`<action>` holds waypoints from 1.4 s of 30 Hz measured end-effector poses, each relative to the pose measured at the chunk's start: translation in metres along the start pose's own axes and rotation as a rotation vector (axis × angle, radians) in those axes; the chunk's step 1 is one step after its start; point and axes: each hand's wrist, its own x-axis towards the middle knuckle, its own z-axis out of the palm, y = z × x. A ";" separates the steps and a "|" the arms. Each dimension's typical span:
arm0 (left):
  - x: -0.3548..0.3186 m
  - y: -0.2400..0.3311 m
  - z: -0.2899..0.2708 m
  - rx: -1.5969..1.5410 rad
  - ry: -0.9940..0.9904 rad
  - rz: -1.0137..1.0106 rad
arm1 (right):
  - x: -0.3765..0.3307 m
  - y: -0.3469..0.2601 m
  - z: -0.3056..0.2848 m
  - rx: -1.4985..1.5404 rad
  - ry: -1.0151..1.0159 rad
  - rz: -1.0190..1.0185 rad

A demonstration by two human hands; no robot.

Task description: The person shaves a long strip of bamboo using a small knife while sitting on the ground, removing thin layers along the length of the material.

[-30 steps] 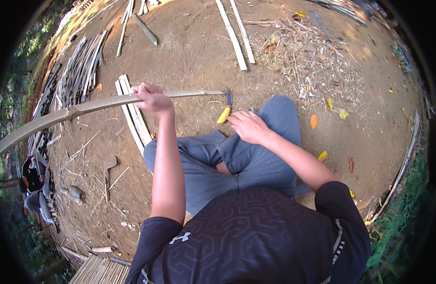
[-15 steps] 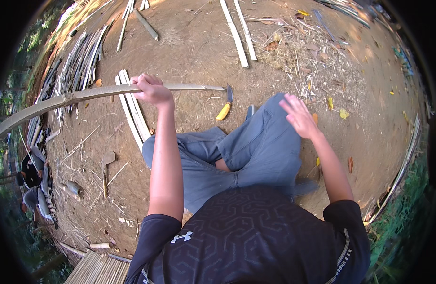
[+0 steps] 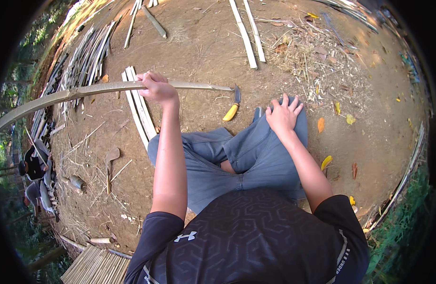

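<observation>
My left hand (image 3: 157, 88) is closed round a long split bamboo strip (image 3: 102, 88), which runs across in front of me and reaches far out to the left. The strip's right end is close to the dark blade of a knife (image 3: 231, 110) with a yellow handle, lying on the dirt; whether they touch I cannot tell. My right hand (image 3: 284, 116) rests with spread fingers on my right knee, holding nothing. Two pale split bamboo strips (image 3: 137, 108) lie on the ground behind my left hand, running down to my left knee.
Stacked bamboo strips (image 3: 88, 57) lie at the far left. More strips (image 3: 248, 35) point away ahead, beside shavings and dry leaves (image 3: 308, 57). A hoe-like tool (image 3: 111, 161) lies on the left ground. Another person (image 3: 35, 163) sits at the left edge. A slatted bamboo platform (image 3: 92, 266) stands lower left.
My right hand has come down from the air onto my right knee, moving left. My left hand keeps its grip on the bamboo strip. The whole view has shifted slightly.
</observation>
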 end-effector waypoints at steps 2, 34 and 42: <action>-0.001 0.001 0.003 0.003 -0.003 0.010 | 0.014 -0.012 0.021 0.031 -0.072 -0.124; -0.016 0.004 -0.006 -0.044 0.011 -0.027 | 0.058 -0.098 0.230 0.674 -0.451 0.764; -0.012 0.008 -0.017 -0.054 0.034 0.002 | 0.081 -0.059 0.182 1.684 -1.030 1.120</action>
